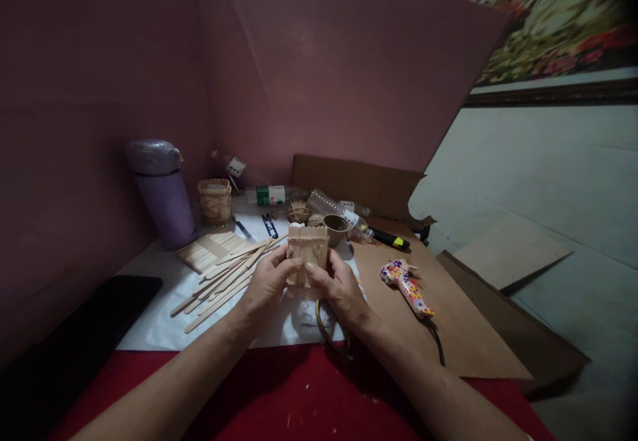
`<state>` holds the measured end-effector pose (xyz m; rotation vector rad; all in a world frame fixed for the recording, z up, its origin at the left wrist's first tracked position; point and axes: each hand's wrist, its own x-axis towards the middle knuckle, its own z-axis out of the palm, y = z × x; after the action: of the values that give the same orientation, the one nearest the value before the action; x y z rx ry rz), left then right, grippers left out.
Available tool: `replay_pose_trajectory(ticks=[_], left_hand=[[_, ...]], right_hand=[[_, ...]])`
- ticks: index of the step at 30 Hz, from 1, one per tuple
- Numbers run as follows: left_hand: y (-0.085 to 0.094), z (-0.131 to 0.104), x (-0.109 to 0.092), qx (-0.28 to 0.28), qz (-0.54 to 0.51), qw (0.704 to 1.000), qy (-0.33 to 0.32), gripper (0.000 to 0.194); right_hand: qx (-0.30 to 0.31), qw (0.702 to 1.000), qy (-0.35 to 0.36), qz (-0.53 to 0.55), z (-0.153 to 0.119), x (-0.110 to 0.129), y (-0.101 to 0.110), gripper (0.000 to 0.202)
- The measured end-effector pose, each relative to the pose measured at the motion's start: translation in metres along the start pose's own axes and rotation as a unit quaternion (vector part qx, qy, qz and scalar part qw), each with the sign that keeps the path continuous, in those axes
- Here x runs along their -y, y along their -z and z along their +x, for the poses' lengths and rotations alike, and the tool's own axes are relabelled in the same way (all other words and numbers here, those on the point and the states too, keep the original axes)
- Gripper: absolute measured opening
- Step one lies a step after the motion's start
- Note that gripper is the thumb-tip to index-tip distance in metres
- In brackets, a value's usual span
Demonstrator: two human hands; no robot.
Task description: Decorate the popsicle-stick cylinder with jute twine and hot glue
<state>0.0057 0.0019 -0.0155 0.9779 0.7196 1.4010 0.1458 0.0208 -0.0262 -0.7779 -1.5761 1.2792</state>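
Observation:
Between my two hands I hold a small pot made of pale craft sticks [308, 242], its scalloped rim up and a twine band running below the rim. My left hand [269, 281] grips its left side, with the thumb on the front. On the right side my right hand [343, 288] closes on it the same way, thumb also on the front. Loose craft sticks [224, 286] lie fanned out just left of my left hand. A round metal cup [335, 225] stands behind my right hand. Below that hand a curved brownish ring [321, 321] is partly hidden.
A flowered glue gun [406, 285] with a black cord lies on cardboard [463, 335] at right. Behind are a utility knife [389, 238], plastic bottles [272, 195], a twine ball [298, 211], snips [270, 226] and another stick pot [214, 202]. A purple tumbler [167, 205] stands left.

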Motion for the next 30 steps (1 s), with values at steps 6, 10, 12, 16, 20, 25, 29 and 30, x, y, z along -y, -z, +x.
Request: replay_pose_trajectory(ticks=[6, 10, 12, 16, 20, 25, 29, 30], left_hand=[[0.0038, 0.0026, 0.0042, -0.021, 0.006, 1.0, 0.004, 0.028], [0.0064, 0.0031, 0.0064, -0.015, 0.024, 1.0, -0.011, 0.028], [0.0053, 0.002, 0.005, -0.013, 0.03, 0.999, -0.011, 0.029], [0.0028, 0.0011, 0.0025, -0.016, 0.015, 1.0, -0.001, 0.026], [0.0037, 0.0026, 0.0041, -0.028, 0.016, 0.999, -0.007, 0.027], [0.0029, 0.0012, 0.003, -0.016, 0.024, 1.0, -0.012, 0.026], [0.003, 0.0013, 0.0026, -0.021, 0.012, 1.0, -0.001, 0.022], [0.0034, 0.0018, 0.003, -0.024, 0.016, 1.0, -0.004, 0.023]], right_hand=[[-0.019, 0.996, 0.034, -0.076, -0.0002, -0.0017, -0.0014, 0.045], [-0.013, 0.997, 0.041, -0.069, -0.0008, -0.0005, -0.0024, 0.043], [-0.014, 0.998, 0.036, -0.059, -0.0009, -0.0002, -0.0025, 0.042], [-0.016, 0.997, 0.027, -0.07, -0.0009, -0.0013, -0.0023, 0.042], [-0.023, 0.995, 0.041, -0.089, -0.0004, -0.0014, -0.0021, 0.043], [-0.021, 0.996, 0.039, -0.076, -0.0002, -0.0014, -0.0023, 0.042], [-0.021, 0.995, 0.04, -0.088, -0.0004, -0.0018, -0.0031, 0.043], [-0.021, 0.995, 0.04, -0.089, -0.0004, -0.0017, -0.0033, 0.043]])
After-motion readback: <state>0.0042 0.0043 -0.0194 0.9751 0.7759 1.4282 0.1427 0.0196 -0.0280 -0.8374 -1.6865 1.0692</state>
